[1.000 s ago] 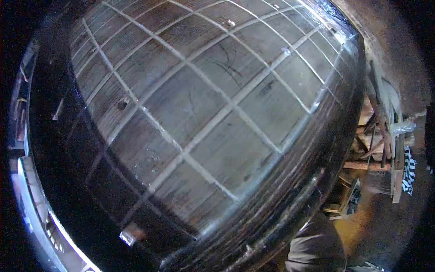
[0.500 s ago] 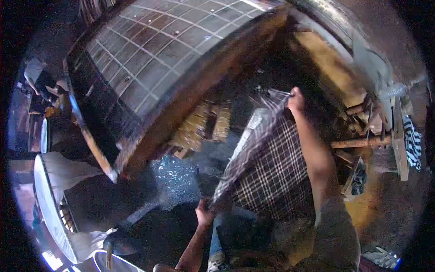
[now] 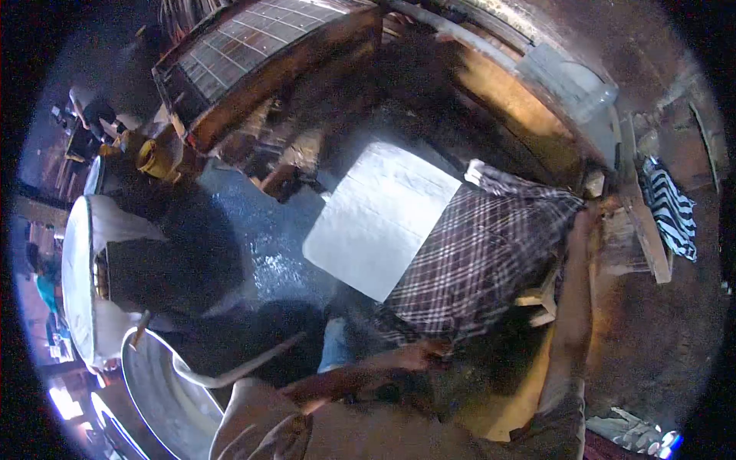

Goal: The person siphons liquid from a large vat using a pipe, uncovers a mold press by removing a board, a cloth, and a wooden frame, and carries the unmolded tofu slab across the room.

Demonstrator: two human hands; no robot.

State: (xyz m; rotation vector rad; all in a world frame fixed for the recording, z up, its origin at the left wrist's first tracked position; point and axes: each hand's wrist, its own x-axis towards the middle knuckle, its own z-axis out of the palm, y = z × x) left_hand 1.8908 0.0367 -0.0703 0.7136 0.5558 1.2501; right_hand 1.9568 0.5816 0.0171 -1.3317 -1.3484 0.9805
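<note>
A plaid cloth, dark with white lines, covers the right part of a flat white slab. The slab's left part lies bare, smooth and bright, with rounded corners. My left hand is closed on the cloth's near edge; its fingers are partly in shadow. At the cloth's far right corner, my right hand grips the fabric and keeps it stretched. A bunched, pale bit of cloth stands at the slab's far corner. What supports the slab is mostly hidden.
A wooden-framed grid rack stands at the upper left. Wet, shiny floor lies left of the slab. White-rimmed round vessels and a large metal basin are at left. A striped cloth hangs right. A person is far left.
Both hands have drawn the cloth to the right, baring much more of the white slab. My view has shifted, and the grid rack now appears smaller and farther up.
</note>
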